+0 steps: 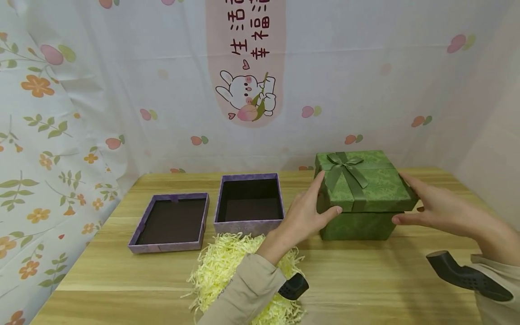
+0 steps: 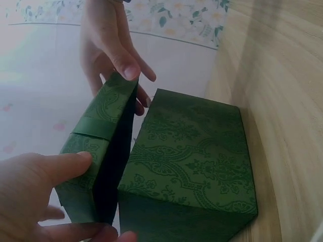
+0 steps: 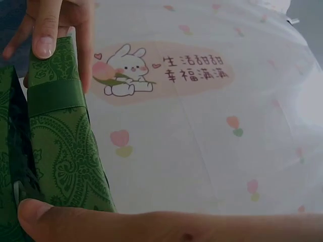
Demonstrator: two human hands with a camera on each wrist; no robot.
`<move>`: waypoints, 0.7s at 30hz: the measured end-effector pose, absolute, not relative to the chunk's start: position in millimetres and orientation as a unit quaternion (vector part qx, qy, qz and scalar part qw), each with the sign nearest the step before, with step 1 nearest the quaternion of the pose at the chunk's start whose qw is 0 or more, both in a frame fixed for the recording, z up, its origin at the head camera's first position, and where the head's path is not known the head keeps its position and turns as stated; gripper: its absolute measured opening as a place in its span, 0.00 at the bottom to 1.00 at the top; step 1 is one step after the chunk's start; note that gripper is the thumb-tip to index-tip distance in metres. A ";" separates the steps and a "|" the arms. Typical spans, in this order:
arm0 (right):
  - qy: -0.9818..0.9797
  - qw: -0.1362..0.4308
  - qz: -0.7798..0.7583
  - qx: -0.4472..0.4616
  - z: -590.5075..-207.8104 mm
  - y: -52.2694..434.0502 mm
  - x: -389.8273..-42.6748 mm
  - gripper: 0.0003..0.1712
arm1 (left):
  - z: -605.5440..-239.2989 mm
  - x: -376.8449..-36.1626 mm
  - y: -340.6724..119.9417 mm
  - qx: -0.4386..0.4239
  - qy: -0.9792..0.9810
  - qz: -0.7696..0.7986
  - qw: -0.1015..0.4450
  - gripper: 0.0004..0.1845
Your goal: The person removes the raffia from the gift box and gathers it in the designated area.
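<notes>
A green patterned gift box base [image 1: 357, 226] stands on the right side of the table. Its green lid [image 1: 383, 189], tied with a ribbon and a bow, sits above it, and the left wrist view shows a dark gap between lid [image 2: 103, 108] and base [image 2: 189, 156]. My left hand [image 1: 304, 212] grips the lid's left side, thumb on the front face. On the opposite side my right hand [image 1: 447, 210] holds the lid, its thumb near the lower front edge. The box's inside is mostly hidden.
Left of the green box an uncovered purple box [image 1: 248, 227] with a dark inside stands on the wooden table [image 1: 382, 280]. Its shallow purple lid [image 1: 166, 248] lies farther left, inside up. Yellow shredded paper [image 1: 219, 259] is heaped under my left forearm. A printed curtain [image 1: 349, 81] hangs behind.
</notes>
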State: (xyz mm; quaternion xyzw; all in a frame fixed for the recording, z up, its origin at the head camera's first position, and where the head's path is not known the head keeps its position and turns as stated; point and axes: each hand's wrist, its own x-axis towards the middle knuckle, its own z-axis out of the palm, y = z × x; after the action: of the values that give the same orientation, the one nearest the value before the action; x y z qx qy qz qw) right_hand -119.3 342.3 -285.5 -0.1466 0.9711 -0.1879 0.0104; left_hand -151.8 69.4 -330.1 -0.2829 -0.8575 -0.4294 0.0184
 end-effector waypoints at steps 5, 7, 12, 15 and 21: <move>0.973 0.012 -0.183 -0.138 -284.9 340.1 -121.2 0.63 | -328.3 -154.0 66.5 -0.302 -0.853 -0.423 0.041 0.39; 0.973 0.005 -0.183 -0.138 -284.1 338.5 -121.5 0.63 | -326.7 -154.7 65.1 -0.305 -0.850 -0.428 0.044 0.39; 0.972 -0.026 -0.176 -0.150 -280.5 335.8 -120.0 0.59 | -321.4 -155.2 60.9 -0.301 -0.841 -0.446 0.054 0.39; 0.971 -0.049 -0.167 -0.163 -278.7 334.7 -118.8 0.54 | -319.8 -155.3 59.1 -0.297 -0.839 -0.452 0.061 0.39; 0.974 -0.065 -0.151 -0.158 -277.1 333.0 -120.0 0.52 | -318.4 -155.4 57.6 -0.297 -0.836 -0.458 0.061 0.39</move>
State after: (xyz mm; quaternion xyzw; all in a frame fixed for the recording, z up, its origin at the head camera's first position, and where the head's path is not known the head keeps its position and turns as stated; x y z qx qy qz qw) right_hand -120.0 333.0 -277.1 -0.1578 0.9737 -0.1512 -0.0649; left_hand -155.4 57.6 -318.4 -0.2970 -0.8358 -0.4576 0.0611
